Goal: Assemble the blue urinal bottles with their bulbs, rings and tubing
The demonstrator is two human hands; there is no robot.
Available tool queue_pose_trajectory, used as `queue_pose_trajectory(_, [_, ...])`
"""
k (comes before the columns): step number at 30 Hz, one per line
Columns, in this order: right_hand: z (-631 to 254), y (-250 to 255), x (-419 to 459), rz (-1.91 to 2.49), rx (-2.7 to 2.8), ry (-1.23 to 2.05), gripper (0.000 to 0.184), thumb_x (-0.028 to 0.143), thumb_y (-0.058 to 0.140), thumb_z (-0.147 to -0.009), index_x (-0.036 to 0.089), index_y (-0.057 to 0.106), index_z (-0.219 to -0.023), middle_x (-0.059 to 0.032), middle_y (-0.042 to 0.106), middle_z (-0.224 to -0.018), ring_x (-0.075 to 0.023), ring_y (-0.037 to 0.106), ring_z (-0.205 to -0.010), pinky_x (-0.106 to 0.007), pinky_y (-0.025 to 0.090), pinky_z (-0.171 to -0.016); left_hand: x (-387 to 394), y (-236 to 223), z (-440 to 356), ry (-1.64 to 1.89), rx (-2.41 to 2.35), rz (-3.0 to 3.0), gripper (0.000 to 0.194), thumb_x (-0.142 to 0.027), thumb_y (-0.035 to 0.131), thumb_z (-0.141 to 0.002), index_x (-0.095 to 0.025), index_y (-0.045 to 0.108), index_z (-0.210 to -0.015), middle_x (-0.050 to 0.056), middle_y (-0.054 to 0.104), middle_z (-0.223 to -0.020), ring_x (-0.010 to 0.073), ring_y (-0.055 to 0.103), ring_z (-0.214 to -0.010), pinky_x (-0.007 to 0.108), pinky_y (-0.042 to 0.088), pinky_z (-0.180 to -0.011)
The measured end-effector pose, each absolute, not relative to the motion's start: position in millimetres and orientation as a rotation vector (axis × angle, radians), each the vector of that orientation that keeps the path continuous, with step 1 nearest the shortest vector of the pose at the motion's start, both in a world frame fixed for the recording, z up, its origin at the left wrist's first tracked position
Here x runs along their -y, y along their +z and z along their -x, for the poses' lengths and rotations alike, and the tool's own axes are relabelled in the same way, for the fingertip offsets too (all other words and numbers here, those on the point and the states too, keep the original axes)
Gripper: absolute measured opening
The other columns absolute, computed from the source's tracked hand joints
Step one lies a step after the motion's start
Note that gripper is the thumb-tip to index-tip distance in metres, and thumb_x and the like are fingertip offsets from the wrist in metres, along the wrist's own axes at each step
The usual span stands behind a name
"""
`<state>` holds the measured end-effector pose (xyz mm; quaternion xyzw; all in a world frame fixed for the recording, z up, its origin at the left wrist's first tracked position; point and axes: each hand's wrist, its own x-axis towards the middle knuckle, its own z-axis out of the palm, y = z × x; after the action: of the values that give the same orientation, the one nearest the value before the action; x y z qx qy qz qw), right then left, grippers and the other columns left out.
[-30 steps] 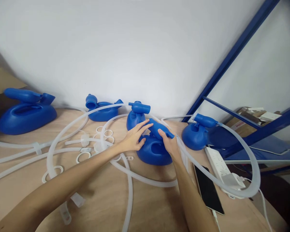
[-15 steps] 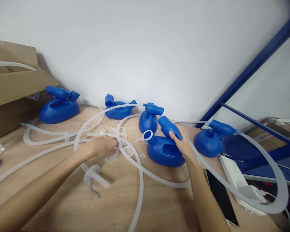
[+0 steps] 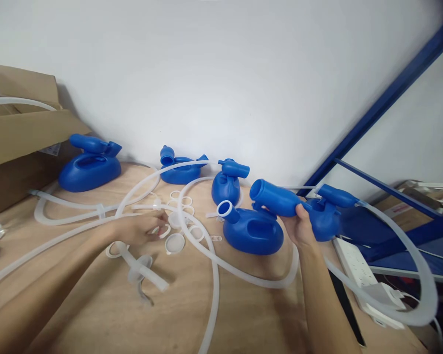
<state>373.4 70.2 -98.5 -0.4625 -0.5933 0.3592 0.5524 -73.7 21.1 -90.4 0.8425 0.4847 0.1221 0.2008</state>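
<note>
My right hand [image 3: 301,227] is closed around a blue plastic urinal funnel [image 3: 275,197], its wide round mouth pointing left. Just below it stands a blue urinal bottle [image 3: 253,236] with an open, pale-rimmed neck; whether the two touch I cannot tell. Low over the table, my left hand [image 3: 142,227] pinches a white ring [image 3: 164,231] with its fingertips. Close by lie a round white cap [image 3: 174,243] and several thin white rings. A clear tube [image 3: 147,273] with a translucent disc around it lies below this hand.
More blue bottles [image 3: 90,169] stand along the wall. Long translucent hoses [image 3: 217,295] loop across the wooden table. An open cardboard box [image 3: 22,147] is at left; a power strip [image 3: 358,268], dark phone [image 3: 345,307] and blue metal frame [image 3: 384,93] are at right.
My right hand has moved right with the funnel, which now lies more level, its mouth turned towards me. My left hand has shifted left, and a white ring now shows in its fingers.
</note>
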Motion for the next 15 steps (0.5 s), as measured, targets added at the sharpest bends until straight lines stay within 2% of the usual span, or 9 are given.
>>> queue_pose_trajectory(2, [-366,-93,-63,1.09,1.384,0.958,0.091,0.091,0.051,-0.076,0.026,0.063,-0.138,-0.0144,0.076,-0.126,-0.0431,0.066,-0.128,-0.06,0.058,-0.101,-20,-63,64,0.298,-1.126,-2.323,0.015,-0.034,0.061,-0.088,-0.023,0.071,-0.084,0.006,0.071,-0.131,0.0269,0.067,-0.114,0.034,0.056,-0.094])
queue_pose_trajectory(4, [-353,-90,-57,1.062,1.382,1.043,0.092,0.091,0.059,-0.071,0.026,0.066,-0.134,-0.0142,0.077,-0.124,-0.0446,0.066,-0.127,-0.06,0.058,-0.101,-20,-41,44,0.486,-1.023,-2.275,0.019,-0.038,0.055,-0.098,-0.024,0.069,-0.096,0.006,0.06,-0.15,0.0283,0.059,-0.132,0.036,0.055,-0.1])
queue_pose_trajectory(6, [-339,-89,-53,1.044,1.412,1.092,0.094,0.093,0.061,-0.068,0.026,0.067,-0.134,-0.0139,0.076,-0.127,-0.0449,0.066,-0.127,-0.059,0.059,-0.102,-20,-29,18,0.714,-0.978,-2.286,0.021,-0.041,0.053,-0.102,-0.024,0.065,-0.103,0.007,0.059,-0.152,0.028,0.059,-0.134,0.035,0.057,-0.095])
queue_pose_trajectory(8, [-326,-90,-50,1.06,1.454,1.103,0.099,0.096,0.058,-0.067,0.027,0.065,-0.137,-0.0131,0.074,-0.133,-0.0436,0.065,-0.129,-0.058,0.059,-0.102,-21,-26,-10,0.928,-0.939,-2.316,0.023,-0.042,0.058,-0.102,-0.023,0.064,-0.113,0.009,0.064,-0.144,0.0278,0.062,-0.13,0.037,0.058,-0.095])
queue_pose_trajectory(10, [-319,-92,-49,1.075,1.474,1.099,0.102,0.098,0.052,-0.069,0.028,0.06,-0.142,-0.0129,0.072,-0.136,-0.0417,0.064,-0.132,-0.057,0.059,-0.103,-23,-29,-30,1.06,-0.912,-2.318,0.038,-0.041,0.064,-0.101,-0.024,0.059,-0.134,0.01,0.067,-0.14,0.0275,0.065,-0.127,0.04,0.057,-0.101])
queue_pose_trajectory(12, [-319,-96,-49,1.07,1.473,1.089,0.104,0.098,0.048,-0.072,0.027,0.056,-0.147,-0.0137,0.073,-0.133,-0.0405,0.063,-0.133,-0.057,0.058,-0.104,-27,-34,-40,1.136,-0.887,-2.317,0.056,-0.041,0.067,-0.1,-0.025,0.051,-0.15,0.011,0.066,-0.144,0.0278,0.067,-0.127,0.043,0.056,-0.106])
queue_pose_trajectory(15, [-327,-103,-51,1.114,1.524,1.03,0.102,0.097,0.049,-0.075,0.027,0.055,-0.148,-0.0126,0.075,-0.128,-0.0389,0.063,-0.133,-0.057,0.057,-0.106,-34,-42,-41,1.208,-0.83,-2.401,0.059,-0.041,0.069,-0.099,-0.03,0.052,-0.155,0.009,0.065,-0.148,0.0296,0.064,-0.133,0.047,0.053,-0.111])
